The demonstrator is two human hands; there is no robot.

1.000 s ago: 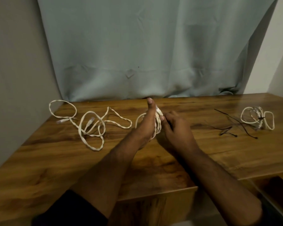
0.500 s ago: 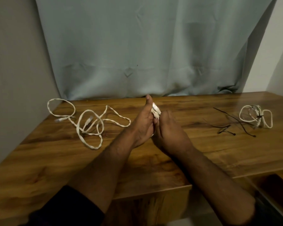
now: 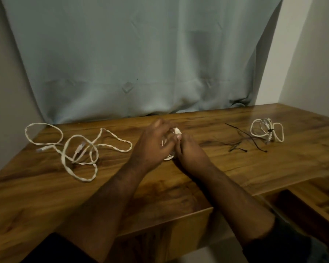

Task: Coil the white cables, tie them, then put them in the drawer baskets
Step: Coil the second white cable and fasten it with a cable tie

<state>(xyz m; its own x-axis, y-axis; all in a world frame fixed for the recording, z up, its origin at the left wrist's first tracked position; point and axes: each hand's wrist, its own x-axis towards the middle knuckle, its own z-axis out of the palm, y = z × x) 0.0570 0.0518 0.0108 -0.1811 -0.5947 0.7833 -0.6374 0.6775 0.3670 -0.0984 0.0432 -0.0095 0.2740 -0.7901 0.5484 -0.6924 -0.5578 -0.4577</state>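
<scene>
Both hands meet over the middle of the wooden table. The left hand is closed around a small coil of white cable; its fingers wrap over the top, and only the lower loop and a white plug end show past them. The right hand presses against the same coil from the other side and its grip is also closed on it, the fingertips touching those of the left hand.

On the left part of the table lies a loose white cable — several open loops spread flat, not tied, well apart from the hands. On the right part, near the far edge, lies a coiled white cable with a dark tie around its middle. Between this bundle and the hands a few thin black ties lie scattered on the wood.

At the lower right an open drawer shows below the table edge — its inside is dark and I cannot tell what it holds. A pale curtain hangs behind the table.
</scene>
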